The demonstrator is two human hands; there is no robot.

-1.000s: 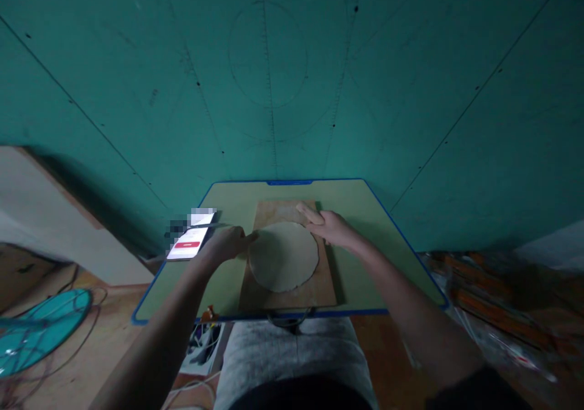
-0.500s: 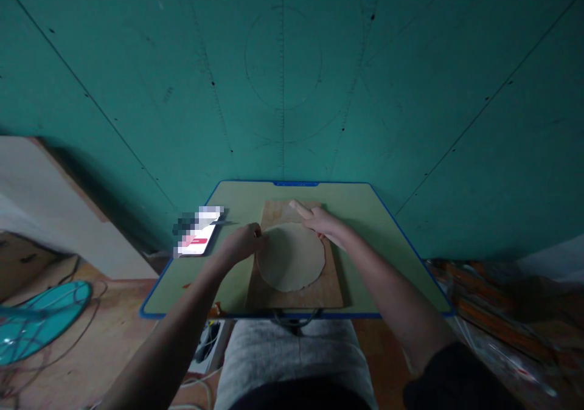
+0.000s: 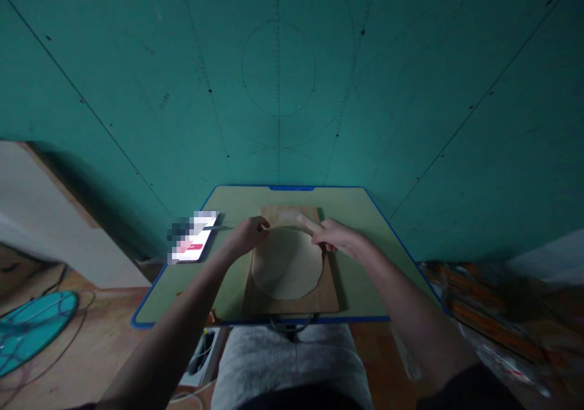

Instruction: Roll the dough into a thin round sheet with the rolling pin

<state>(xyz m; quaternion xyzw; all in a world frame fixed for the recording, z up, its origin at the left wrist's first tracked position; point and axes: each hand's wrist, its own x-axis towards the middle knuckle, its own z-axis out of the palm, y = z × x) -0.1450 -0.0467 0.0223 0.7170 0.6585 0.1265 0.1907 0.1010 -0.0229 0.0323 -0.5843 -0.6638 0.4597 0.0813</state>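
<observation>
The flat dough round (image 3: 286, 265) lies centred on a wooden board (image 3: 328, 297) on the bench (image 3: 374, 258). The left hand (image 3: 246, 235) pinches its far-left rim; the right hand (image 3: 331, 233), fingers extended, rests at its far-right edge. A phone (image 3: 194, 243) sits clear at left.

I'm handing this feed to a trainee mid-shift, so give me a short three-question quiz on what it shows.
1. True or false: the flat round sheet of pale dough lies on the rectangular wooden board.
2. Which hand is nearer the lit phone?
3. Multiple choice: the board rests on A) a green table with blue edging, B) a metal tray, C) the floor.

Key:
1. True.
2. The left hand; the right hand is at the dough's far right edge.
3. A.
</observation>
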